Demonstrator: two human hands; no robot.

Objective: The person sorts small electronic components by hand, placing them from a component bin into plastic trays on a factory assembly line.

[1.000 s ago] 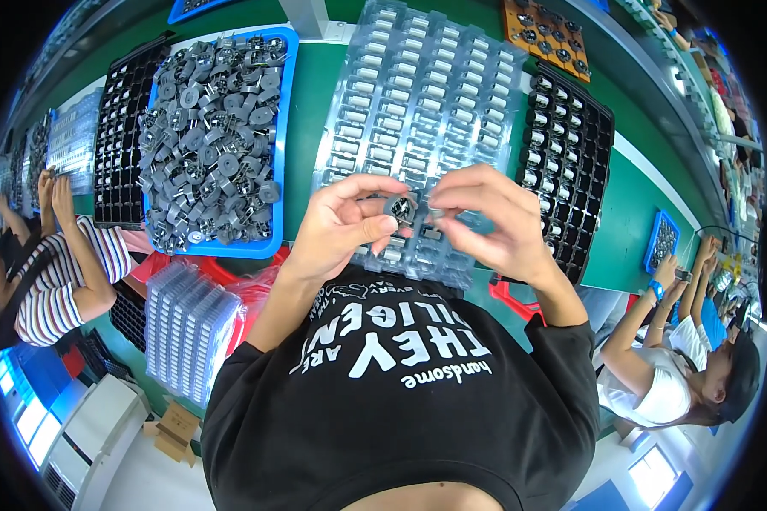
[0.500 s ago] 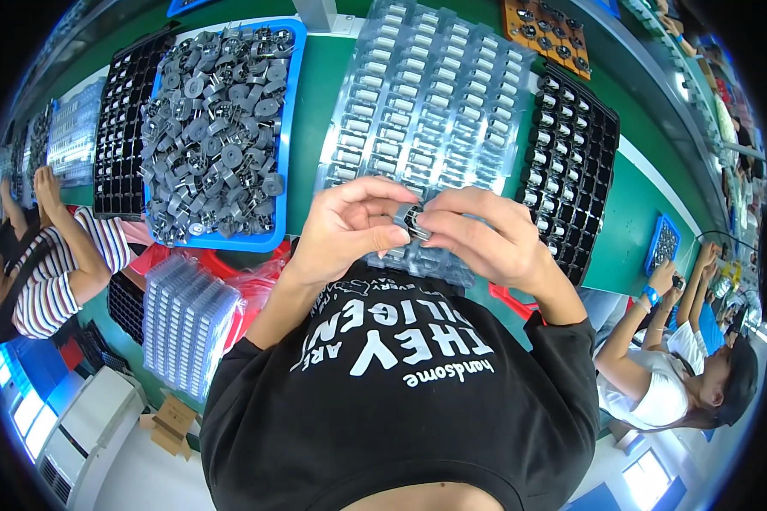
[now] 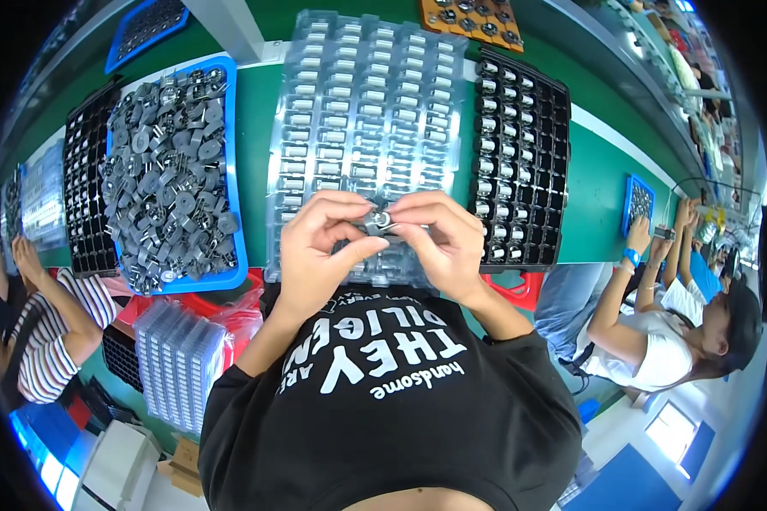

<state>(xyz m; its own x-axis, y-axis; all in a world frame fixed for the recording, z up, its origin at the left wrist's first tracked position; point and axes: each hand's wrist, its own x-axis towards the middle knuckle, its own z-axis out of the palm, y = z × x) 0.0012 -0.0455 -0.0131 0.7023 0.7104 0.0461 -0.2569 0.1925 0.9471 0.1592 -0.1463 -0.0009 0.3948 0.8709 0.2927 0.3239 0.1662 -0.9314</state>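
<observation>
In front of my chest, my left hand [image 3: 322,249] and my right hand [image 3: 441,242] meet over a small grey and metal part [image 3: 378,223]. Thumb and fingers of each hand pinch it from either side, and the fingertips hide much of it. Beneath the hands lies a clear plastic tray [image 3: 274,192] with rows of silver cylindrical parts [image 3: 335,92]. To the left, a blue bin [image 3: 233,153] is heaped with grey round parts [image 3: 175,170] that have metal pins.
A black compartment tray [image 3: 554,162], partly filled with silver parts, is on the right. Another black tray [image 3: 89,170] stands beyond the bin. An orange board [image 3: 477,24] lies at the back. Stacked clear trays [image 3: 175,366] sit lower left. Co-workers [image 3: 656,332] work on both sides.
My view has shifted, so the bin and trays appear further left. The grey part has turned between my fingers, and its round face now shows more.
</observation>
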